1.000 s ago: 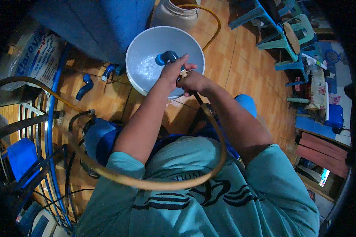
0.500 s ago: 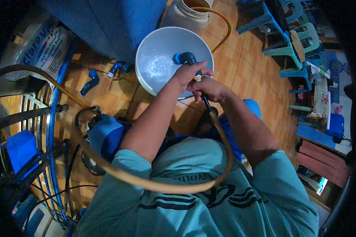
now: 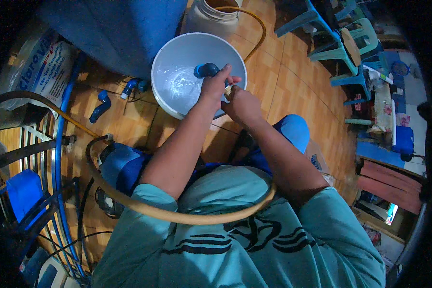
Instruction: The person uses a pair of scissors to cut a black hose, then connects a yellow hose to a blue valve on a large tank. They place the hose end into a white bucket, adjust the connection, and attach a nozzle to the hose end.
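My left hand [image 3: 215, 88] is closed around a dark blue pipe elbow [image 3: 206, 70], held over the rim of a white bucket [image 3: 161, 98]. Just below it, my right hand [image 3: 243, 106] wraps around a pale brass-coloured hose fitting [image 3: 229, 91] that meets the elbow's lower end. The back of the right hand hides most of that joint. A tan hose [image 3: 192, 219] loops across my lap and passes out of sight at my right forearm. Inside the bucket, the bottom shines as if wet.
Two more blue pipe pieces, one an elbow [image 3: 100, 106] and one with a white end [image 3: 129, 89], lie on the tiled floor left of the bucket. A big blue drum [image 3: 125, 33] and an off-white jug [image 3: 211, 21] stand behind. Plastic stools [image 3: 338, 53] are at right, metal racks at left.
My right hand has turned over, its back now facing up, and the black length below the fitting is out of sight. The whole view has shifted slightly, moving bucket and hands leftward.
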Tool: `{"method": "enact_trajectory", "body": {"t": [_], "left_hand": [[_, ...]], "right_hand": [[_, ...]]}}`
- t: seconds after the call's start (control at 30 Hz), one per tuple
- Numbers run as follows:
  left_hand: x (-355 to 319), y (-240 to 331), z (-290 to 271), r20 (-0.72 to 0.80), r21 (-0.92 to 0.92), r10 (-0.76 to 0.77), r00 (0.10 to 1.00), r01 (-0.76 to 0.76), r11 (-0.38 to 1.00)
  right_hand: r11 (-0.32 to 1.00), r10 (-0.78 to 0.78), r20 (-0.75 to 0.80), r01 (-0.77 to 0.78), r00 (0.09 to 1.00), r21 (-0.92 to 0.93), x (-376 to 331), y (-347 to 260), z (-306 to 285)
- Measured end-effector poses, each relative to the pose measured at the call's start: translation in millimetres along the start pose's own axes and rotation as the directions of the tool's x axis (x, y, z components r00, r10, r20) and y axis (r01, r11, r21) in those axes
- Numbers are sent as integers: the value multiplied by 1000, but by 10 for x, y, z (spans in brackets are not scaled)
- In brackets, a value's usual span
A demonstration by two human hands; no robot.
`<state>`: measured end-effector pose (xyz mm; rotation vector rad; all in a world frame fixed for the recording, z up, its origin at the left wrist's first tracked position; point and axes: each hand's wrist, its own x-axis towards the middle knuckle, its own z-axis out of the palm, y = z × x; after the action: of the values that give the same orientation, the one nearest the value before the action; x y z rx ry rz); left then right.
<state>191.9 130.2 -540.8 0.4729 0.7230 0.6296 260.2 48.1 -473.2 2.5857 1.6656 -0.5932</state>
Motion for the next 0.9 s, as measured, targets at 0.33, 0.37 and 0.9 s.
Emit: {"method": "enact_trajectory", "body": {"t": [0.33,0.37,0.9], "left_hand": [[-115,184,-200,578,-84,-109,809,192,978],[-129,178,-190,505,-92,-106,857,175,980],[-162,201,-228,611,-81,-108,784,197,977]], "right_hand": [[325,-502,622,-535,601,780,172,271,-13],[412,-377,621,-475,688,777,157,223,-40],[339,-403,627,-528,666,779,117,221,45]]}}
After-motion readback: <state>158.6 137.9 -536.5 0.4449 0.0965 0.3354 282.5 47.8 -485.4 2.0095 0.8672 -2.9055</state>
